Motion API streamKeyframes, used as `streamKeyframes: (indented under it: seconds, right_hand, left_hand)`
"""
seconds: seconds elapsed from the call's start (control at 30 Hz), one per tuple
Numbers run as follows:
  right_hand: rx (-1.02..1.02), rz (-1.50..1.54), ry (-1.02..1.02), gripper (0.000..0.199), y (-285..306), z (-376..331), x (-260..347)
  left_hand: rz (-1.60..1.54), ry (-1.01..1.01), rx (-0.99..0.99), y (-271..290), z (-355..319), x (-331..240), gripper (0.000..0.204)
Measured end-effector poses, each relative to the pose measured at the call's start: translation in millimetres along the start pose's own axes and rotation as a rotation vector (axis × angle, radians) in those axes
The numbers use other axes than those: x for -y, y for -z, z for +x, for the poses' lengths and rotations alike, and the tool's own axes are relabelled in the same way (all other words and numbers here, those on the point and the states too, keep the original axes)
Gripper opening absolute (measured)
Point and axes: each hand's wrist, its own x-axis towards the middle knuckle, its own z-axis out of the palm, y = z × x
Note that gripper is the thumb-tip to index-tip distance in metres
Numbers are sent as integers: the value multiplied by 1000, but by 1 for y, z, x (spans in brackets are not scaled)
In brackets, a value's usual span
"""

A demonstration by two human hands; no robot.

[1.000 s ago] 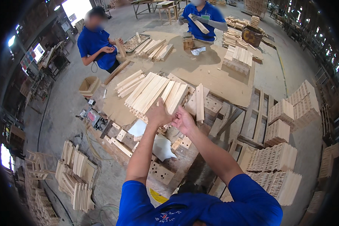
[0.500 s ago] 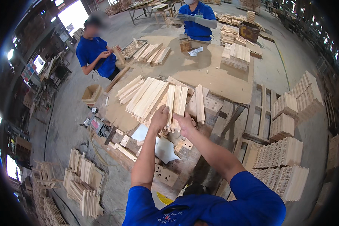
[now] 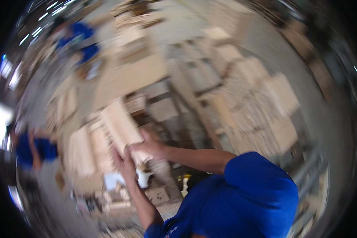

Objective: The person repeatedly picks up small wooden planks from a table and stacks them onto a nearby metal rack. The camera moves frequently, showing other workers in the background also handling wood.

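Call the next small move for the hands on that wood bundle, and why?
Probably carry it clear, both hands clamped. The left hand and right hand grip the near end of a pale bundle of wooden slats, raised and tilted away over the worktable; the frame is motion-blurred, so finer detail is unclear.

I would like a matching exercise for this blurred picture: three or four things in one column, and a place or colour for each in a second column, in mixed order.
Things:
1. bundle of pale wooden slats
2. right hand
3. left hand
4. short sleeve

Place or colour:
A. blue, lower right of the picture
B. gripping the bundle's near end from the right
C. under the bundle's near end, on its left
D. held up near the middle, tilted up and to the left

Pairs: 1-D, 2-B, 3-C, 4-A
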Motion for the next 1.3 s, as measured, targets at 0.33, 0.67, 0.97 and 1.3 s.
streamKeyframes:
  seconds: [0.33, 0.67, 0.97, 1.3]
  right_hand:
    - [-551, -284, 177, 83, 194, -327, 117]
    - [-1067, -87, 249, 73, 341, -608, 100]
    - [-805, -378, -47, 81, 586, -714, 176]
    - [-473, -311, -250, 90, 697, -690, 208]
  left_hand:
    - [-278, 207, 965, -221, -189, 30, 42]
    - [-53, 412, 1560, -419, -428, 74, 46]
    - [-149, 729, 1136, -589, -591, 147, 38]
    - [-119, 729, 901, -646, -621, 182, 26]
